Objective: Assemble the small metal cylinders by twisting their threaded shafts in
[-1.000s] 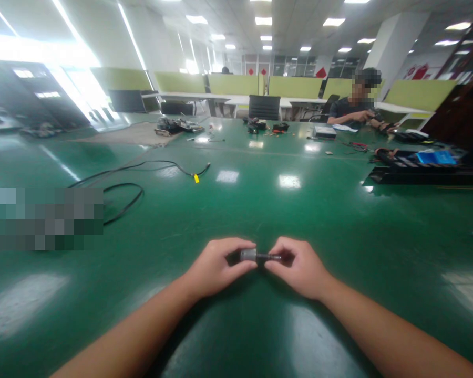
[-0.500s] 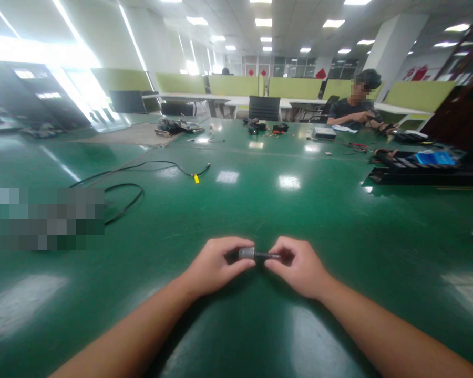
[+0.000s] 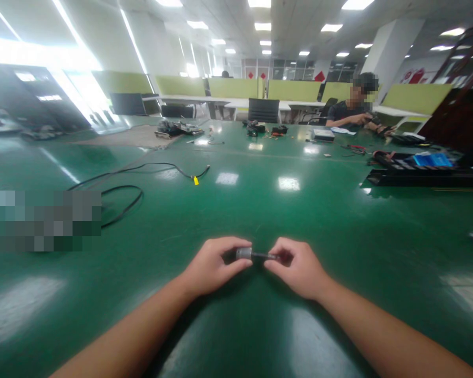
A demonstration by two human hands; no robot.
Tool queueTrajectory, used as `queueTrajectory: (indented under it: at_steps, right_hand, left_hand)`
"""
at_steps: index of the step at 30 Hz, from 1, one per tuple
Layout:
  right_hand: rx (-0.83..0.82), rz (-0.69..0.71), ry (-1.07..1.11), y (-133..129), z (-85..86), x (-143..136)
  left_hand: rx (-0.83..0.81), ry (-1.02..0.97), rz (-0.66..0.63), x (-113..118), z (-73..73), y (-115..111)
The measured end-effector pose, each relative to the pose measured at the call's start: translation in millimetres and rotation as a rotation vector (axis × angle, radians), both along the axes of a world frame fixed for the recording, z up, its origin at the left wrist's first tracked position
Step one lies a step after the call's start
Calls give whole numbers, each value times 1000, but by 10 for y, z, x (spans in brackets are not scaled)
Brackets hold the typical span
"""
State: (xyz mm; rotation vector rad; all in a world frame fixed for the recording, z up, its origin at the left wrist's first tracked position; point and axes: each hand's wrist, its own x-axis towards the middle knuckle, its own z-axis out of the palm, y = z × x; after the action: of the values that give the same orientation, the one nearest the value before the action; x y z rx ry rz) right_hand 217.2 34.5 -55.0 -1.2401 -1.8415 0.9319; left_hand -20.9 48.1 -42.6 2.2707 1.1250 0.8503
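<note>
A short grey cylindrical piece is held between the narrowed thumb and fingers of the bare left hand, above the near part of a glossy green tabletop. The thin dark rod projecting from its right side is pinched at the tip by the bare right hand. Farther left, a yellow-tagged black cable is laid in curves.
</note>
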Motion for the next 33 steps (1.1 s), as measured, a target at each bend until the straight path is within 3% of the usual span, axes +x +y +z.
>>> queueTrajectory:
  at_steps: [33]
  right_hand:
    - [26, -24, 22, 10, 1, -8]
  left_hand:
    - [-18, 0, 11, -38, 54, 12]
